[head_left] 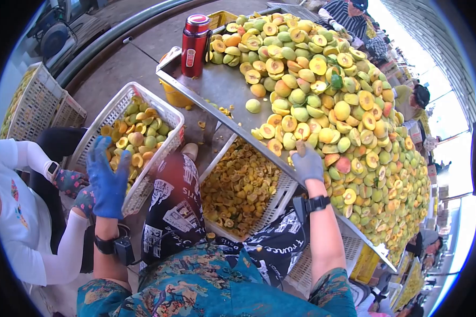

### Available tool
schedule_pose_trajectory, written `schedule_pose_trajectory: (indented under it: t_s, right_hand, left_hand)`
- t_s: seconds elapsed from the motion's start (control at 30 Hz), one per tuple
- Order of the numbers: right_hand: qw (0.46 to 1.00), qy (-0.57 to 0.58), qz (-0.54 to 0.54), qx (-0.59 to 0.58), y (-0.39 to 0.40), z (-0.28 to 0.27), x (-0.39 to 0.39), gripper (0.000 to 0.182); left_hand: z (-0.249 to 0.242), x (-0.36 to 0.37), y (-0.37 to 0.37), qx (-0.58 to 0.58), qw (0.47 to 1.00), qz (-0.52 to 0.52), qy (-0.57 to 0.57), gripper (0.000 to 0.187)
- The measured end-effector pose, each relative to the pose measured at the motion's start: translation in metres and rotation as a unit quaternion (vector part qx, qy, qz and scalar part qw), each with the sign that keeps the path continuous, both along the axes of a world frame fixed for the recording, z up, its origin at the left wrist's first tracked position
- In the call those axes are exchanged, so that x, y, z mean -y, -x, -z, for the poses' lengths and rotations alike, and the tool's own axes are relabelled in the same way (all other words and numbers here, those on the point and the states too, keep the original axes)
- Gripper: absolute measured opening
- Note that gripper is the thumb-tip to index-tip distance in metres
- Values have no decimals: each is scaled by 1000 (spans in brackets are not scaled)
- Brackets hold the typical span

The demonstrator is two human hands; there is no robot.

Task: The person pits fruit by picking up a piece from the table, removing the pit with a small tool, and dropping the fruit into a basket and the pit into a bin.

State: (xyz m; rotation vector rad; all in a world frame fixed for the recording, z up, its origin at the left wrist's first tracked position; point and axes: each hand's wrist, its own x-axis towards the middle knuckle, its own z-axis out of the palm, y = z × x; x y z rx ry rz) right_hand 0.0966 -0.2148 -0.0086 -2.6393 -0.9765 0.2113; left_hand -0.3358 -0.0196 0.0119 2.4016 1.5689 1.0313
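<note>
My left hand (107,178), in a blue glove, hangs with fingers spread over the near rim of a white crate (116,108) of halved fruit and holds nothing. At the near edge of the metal table (217,87), my right hand (307,162) wears a grey glove. Its fingers close on a fruit half (300,148) from the big heap of halved yellow-green fruit (328,100). Below the table edge, between my knees, a second white crate (240,187) holds darker yellow cut pieces.
A red flask (195,45) stands on the table's left corner above a yellow bucket (173,95). A person in white sleeves (21,211) sits at my left beside more crates (37,103). Other workers sit along the table's far side (412,98).
</note>
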Motion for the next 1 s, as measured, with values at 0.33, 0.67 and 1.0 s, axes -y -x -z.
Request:
schedule_pose_trajectory:
  t_s: [0.33,0.67,1.0]
  right_hand:
    - [984,172,37,21,-16,21,-55,56]
    - [795,-290,51,-530,41,-25,17,35]
    - [802,-213,48,-556,198,-61,42,30]
  left_hand:
    - [2,27,-50,78,980,164,77,45]
    - [-24,79,-116,419,608,349,577,41]
    - [22,126,-153,510,554,309,581,54]
